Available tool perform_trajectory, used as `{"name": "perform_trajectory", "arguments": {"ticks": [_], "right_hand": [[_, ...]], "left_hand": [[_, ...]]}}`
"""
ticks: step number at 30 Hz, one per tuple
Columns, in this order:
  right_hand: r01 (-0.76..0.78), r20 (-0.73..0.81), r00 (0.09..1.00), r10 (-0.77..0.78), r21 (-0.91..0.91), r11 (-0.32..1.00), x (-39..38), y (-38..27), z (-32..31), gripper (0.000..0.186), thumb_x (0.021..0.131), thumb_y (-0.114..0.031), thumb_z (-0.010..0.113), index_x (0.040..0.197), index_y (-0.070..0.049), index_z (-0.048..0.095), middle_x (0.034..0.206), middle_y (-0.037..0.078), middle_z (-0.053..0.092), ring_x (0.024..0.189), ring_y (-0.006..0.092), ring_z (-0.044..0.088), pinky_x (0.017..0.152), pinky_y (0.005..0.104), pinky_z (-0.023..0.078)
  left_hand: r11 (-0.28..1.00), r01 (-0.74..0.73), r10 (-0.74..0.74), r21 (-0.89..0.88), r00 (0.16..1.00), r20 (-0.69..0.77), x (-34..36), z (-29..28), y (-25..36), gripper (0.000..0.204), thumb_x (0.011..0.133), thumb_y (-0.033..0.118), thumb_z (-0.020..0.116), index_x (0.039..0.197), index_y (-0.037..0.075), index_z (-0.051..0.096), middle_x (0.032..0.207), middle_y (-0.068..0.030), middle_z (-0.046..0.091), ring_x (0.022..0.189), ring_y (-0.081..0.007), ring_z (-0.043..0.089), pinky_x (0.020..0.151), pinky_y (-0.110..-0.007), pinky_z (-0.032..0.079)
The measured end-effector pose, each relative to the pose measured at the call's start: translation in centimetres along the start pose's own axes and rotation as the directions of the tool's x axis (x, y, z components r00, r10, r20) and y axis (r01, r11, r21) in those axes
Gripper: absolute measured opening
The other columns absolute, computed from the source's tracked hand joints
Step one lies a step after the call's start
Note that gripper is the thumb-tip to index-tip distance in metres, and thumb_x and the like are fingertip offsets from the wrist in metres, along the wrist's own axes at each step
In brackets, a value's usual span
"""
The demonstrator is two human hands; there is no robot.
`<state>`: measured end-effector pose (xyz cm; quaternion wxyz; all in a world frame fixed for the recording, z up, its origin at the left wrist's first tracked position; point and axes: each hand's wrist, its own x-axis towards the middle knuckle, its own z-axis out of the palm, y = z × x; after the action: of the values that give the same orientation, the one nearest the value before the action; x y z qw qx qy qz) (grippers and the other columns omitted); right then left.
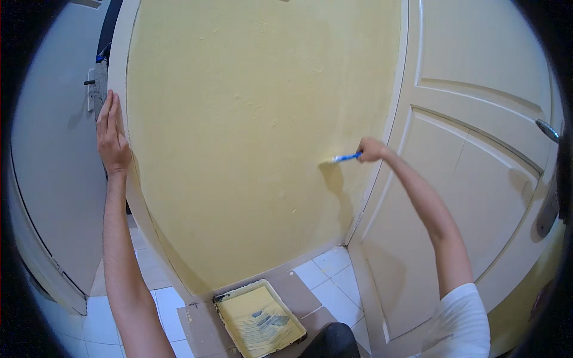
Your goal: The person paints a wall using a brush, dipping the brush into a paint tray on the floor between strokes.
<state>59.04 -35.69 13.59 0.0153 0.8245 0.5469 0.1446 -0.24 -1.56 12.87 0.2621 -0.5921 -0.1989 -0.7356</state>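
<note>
My right hand is closed round the blue handle of a paintbrush. The bristles meet the pale yellow wall at its lower right, and a shadow falls below them. Raised against the white door frame on the left, my left hand lies flat with its fingers stretched upward, holding nothing. On the floor below the wall rests a paint tray with yellow paint in it and streaks across its bottom.
Brown cardboard lies under the tray on white floor tiles. A panelled cream door with a metal handle stands close on the right. Another door is on the left. My dark-clad knee shows beside the tray.
</note>
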Motion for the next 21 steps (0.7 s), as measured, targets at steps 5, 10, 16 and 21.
{"name": "perform_trajectory", "arguments": {"ticks": [5,10,16,21], "right_hand": [[-0.047,-0.18,0.982,0.054,0.042,0.998,1.1,2.1,-14.8,0.025,0.062,-0.016,0.071,0.082,-0.003,0.076,0.055,0.007,0.061,0.046,0.0161,0.055,0.045,0.0338,0.045],[-0.111,-0.454,0.874,0.175,0.164,0.98,-0.4,-0.5,-20.7,0.022,0.065,-0.014,0.067,0.081,0.0,0.075,0.05,0.006,0.054,0.042,0.0151,0.05,0.043,0.0331,0.043],[-0.301,-0.685,0.584,0.436,0.316,0.9,-0.6,-1.3,-13.8,0.032,0.078,-0.029,0.061,0.085,0.002,0.069,0.068,0.018,0.065,0.064,0.0224,0.066,0.063,0.0391,0.051],[-0.204,-0.18,0.847,0.5,0.759,0.619,2.0,-0.6,-3.8,0.022,0.084,-0.016,0.051,0.097,0.0,0.048,0.065,0.014,0.057,0.049,0.0263,0.06,0.04,0.0405,0.047]], "left_hand": [[0.999,-0.004,0.004,-0.032,1.0,0.003,0.0,0.5,0.2,0.061,0.088,-0.006,0.032,0.143,0.015,0.047,0.147,0.0003,0.046,0.136,-0.0189,0.041,0.113,-0.034,0.034],[1.0,-0.007,0.007,0.004,1.0,-0.003,-0.2,0.8,-0.4,0.066,0.084,-0.008,0.03,0.143,0.015,0.047,0.148,0.0012,0.045,0.136,-0.0185,0.041,0.114,-0.034,0.034],[1.0,-0.012,0.012,0.012,1.0,-0.014,-0.2,0.7,-0.3,0.07,0.08,-0.009,0.029,0.143,0.016,0.046,0.148,0.0024,0.045,0.136,-0.018,0.041,0.115,-0.034,0.034],[0.998,-0.055,0.055,-0.015,0.998,-0.017,-0.1,0.9,-0.6,0.071,0.078,-0.007,0.033,0.144,0.016,0.045,0.149,0.0012,0.044,0.136,-0.0196,0.04,0.115,-0.034,0.033]]}}
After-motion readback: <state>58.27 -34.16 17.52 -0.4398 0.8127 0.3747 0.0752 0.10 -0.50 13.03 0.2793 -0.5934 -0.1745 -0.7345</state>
